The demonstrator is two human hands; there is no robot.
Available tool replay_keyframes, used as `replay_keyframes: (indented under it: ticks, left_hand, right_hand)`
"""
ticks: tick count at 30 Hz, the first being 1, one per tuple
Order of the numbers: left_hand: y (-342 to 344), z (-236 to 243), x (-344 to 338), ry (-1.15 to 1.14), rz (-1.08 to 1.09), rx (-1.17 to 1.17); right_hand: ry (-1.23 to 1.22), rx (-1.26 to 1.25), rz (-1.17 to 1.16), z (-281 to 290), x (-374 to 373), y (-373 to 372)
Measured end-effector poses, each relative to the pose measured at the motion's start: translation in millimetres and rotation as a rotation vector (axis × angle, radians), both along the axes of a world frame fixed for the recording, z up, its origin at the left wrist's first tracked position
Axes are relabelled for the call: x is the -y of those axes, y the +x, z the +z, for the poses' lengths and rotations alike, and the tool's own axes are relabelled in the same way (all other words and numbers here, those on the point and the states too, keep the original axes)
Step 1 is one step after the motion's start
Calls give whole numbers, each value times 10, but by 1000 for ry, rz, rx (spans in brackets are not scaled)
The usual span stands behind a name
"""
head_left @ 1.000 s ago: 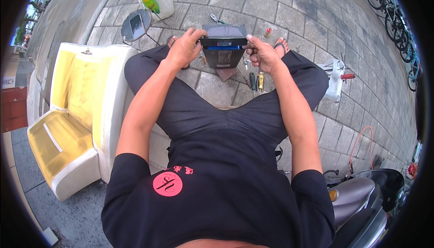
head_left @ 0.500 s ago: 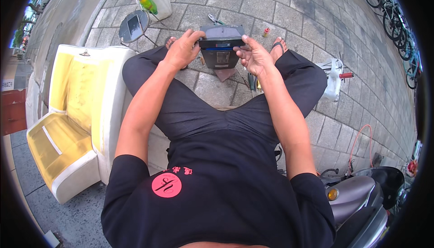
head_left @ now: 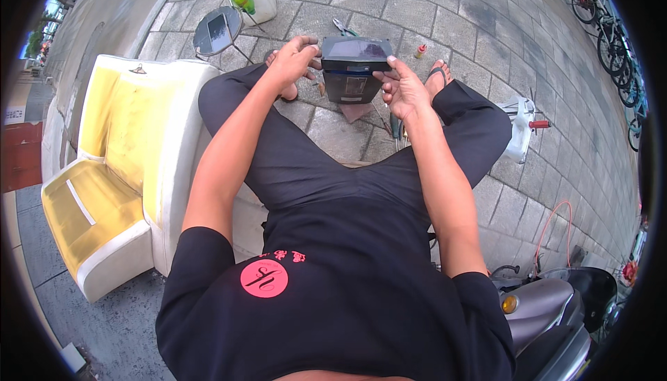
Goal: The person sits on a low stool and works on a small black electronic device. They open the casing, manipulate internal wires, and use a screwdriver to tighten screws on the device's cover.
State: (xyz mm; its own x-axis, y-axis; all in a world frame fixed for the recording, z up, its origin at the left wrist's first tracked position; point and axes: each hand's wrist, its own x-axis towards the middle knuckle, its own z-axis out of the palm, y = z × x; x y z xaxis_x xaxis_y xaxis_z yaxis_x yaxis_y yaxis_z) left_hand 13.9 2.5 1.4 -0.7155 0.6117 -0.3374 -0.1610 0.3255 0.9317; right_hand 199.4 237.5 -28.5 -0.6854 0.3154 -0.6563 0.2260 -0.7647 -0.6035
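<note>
While a yellow-and-white seat (head_left: pixel 114 172) stands at far left, a round worktop (head_left: pixel 203 44) on thin legs carries a phone (head_left: pixel 218 29). The left hand (head_left: pixel 294 65) touches the left edge of a black box (head_left: pixel 339 89); whether it clamps there, I cannot tell. Between the 2 feet, this box has pliers (head_left: pixel 343 28) lying beyond it on the paving (head_left: pixel 335 134). The right hand (head_left: pixel 404 93) pinches its right corner, thumb uppermost. Farther right stands a small red bottle (head_left: pixel 421 52).
</note>
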Motion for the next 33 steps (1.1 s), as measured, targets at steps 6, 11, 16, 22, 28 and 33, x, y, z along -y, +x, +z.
replay_keyframes:
  ticks: [6,11,16,22,28,33]
  left_hand:
    - [12,57,-33,-57,-25,66]
    - [-50,-16,-5,-46,-14,80]
    - [-27,6,-35,-50,-7,76]
    - [-44,11,-22,-53,17,96]
    - [-34,-5,-14,-57,17,68]
    - [-21,28,-22,-83,17,36]
  right_hand:
    - [37,10,72,-16,-82,14]
    - [91,40,109,-3,-91,32]
    - [157,78,183,-12,-146,89]
    - [301,127,281,190,-166,100]
    - [470,202,399,373,-198,55]
    - [655,263,534,428,-221,23]
